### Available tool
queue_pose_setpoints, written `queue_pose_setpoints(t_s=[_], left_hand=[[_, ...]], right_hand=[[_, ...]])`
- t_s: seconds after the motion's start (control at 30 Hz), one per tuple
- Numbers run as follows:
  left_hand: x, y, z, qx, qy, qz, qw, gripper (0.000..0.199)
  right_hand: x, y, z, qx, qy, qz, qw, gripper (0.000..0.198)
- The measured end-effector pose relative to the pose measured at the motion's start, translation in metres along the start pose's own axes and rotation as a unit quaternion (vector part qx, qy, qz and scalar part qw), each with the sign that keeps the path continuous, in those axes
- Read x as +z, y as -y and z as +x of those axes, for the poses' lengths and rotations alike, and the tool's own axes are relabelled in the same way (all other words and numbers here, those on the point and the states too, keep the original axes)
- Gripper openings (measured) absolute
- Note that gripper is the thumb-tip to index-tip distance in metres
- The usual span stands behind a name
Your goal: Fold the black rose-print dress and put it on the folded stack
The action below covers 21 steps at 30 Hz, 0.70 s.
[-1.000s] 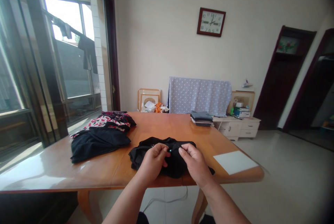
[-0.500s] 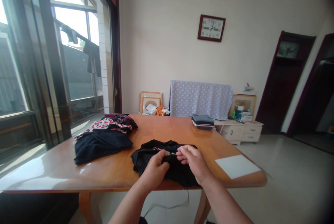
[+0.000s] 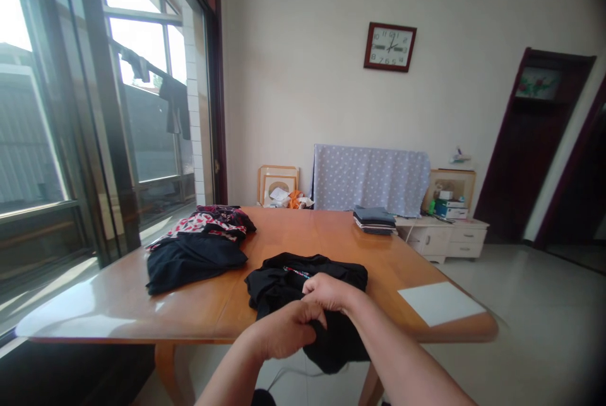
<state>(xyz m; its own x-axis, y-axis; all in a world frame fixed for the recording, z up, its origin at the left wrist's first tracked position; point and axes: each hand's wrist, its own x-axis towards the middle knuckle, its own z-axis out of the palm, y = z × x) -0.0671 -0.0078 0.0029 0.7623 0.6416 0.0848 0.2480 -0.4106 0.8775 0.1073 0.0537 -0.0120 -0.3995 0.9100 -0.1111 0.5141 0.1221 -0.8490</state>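
A black garment (image 3: 267,286) with a strip of small coloured decoration lies bunched near the table's front edge. Part of it hangs over that edge towards me. My left hand (image 3: 294,329) is closed on a fold of the black cloth, low at the front. Just above and touching it, my right hand (image 3: 326,292) has its fingers curled onto the same garment, below the decorated strip. The right fingertips are partly hidden.
Heaped clothes (image 3: 199,257), dark and patterned, lie on the wooden table (image 3: 303,229) at the left. A folded stack (image 3: 374,221) sits at the back right, and a white sheet (image 3: 440,302) near the right corner. A window (image 3: 156,141) stands on the left.
Both hands have come down and closer together; the right moved left, over the left hand. The garment's front part now droops over the table edge. The view has turned slightly left.
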Motion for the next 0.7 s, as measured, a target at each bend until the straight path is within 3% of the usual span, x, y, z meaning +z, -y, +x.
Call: queue_pose_setpoints(t_s=[0.1, 0.17, 0.27, 0.33, 0.4, 0.5, 0.6, 0.7], left_hand=[[-0.015, 0.012, -0.004, -0.012, -0.091, -0.046, 0.995, 0.039], [-0.031, 0.02, -0.005, 0.002, -0.2, -0.02, 0.98, 0.039], [-0.058, 0.032, -0.001, 0.003, -0.351, 0.028, 0.936, 0.032], [-0.071, 0.041, 0.006, 0.003, -0.426, 0.05, 0.903, 0.03], [-0.077, 0.052, 0.014, -0.005, -0.472, 0.069, 0.879, 0.03], [-0.073, 0.07, 0.022, -0.051, -0.488, 0.098, 0.866, 0.025], [-0.064, 0.084, 0.018, -0.105, -0.466, 0.149, 0.866, 0.028], [-0.061, 0.084, 0.004, -0.151, -0.455, 0.203, 0.854, 0.039]], right_hand=[[-0.018, -0.003, 0.0, -0.03, -0.139, 0.167, 0.976, 0.022], [-0.039, -0.008, -0.003, -0.046, -0.27, 0.316, 0.908, 0.026], [-0.073, -0.019, -0.01, -0.064, -0.436, 0.431, 0.787, 0.028], [-0.088, -0.028, -0.017, -0.077, -0.486, 0.444, 0.749, 0.027], [-0.092, -0.037, -0.023, -0.084, -0.494, 0.44, 0.745, 0.027], [-0.084, -0.053, -0.032, -0.06, -0.469, 0.43, 0.77, 0.031], [-0.077, -0.074, -0.04, -0.001, -0.432, 0.371, 0.822, 0.033], [-0.08, -0.093, -0.049, 0.05, -0.428, 0.234, 0.872, 0.031]])
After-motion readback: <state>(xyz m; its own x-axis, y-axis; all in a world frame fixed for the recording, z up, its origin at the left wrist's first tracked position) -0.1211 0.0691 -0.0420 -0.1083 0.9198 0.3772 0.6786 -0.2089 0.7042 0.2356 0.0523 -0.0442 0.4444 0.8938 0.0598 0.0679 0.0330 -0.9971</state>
